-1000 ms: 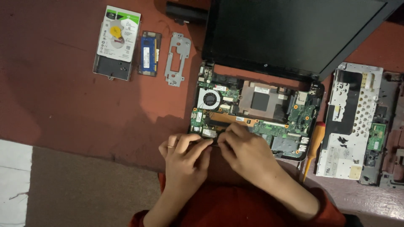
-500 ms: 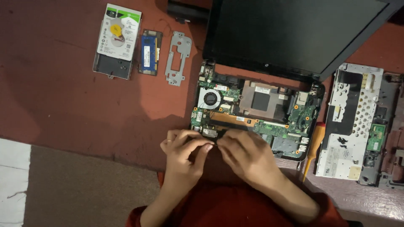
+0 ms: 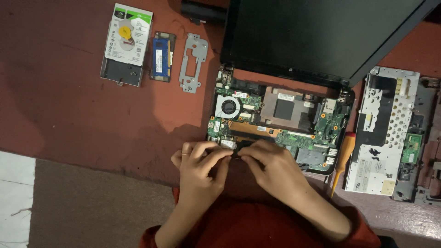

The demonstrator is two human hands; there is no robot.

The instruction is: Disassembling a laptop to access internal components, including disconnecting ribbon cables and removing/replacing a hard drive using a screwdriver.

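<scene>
Red tabletop (image 3: 69, 105): both hands apparently pinch something on motherboard (image 3: 280, 124).

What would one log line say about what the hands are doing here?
left hand: fingers pinching at near edge of circuit board | right hand: same spot | screwdriver: lying right of board

Reddish-brown bench (image 3: 69, 101), worn surface, front edge running left to right. On it, top left: hard drive (image 3: 126, 43) in metal caddy, blue memory stick (image 3: 163, 56) just beside, grey metal bracket (image 3: 194, 62) next right. Black battery-like block (image 3: 203, 11) at top edge. Centre: opened laptop (image 3: 280, 119), board exposed, fan at left, dark screen tilted back. Orange-handled screwdriver (image 3: 343, 156) just right of laptop base. Far right: perforated metal plate (image 3: 383, 133), beside it grey chassis part (image 3: 425, 138).
</scene>
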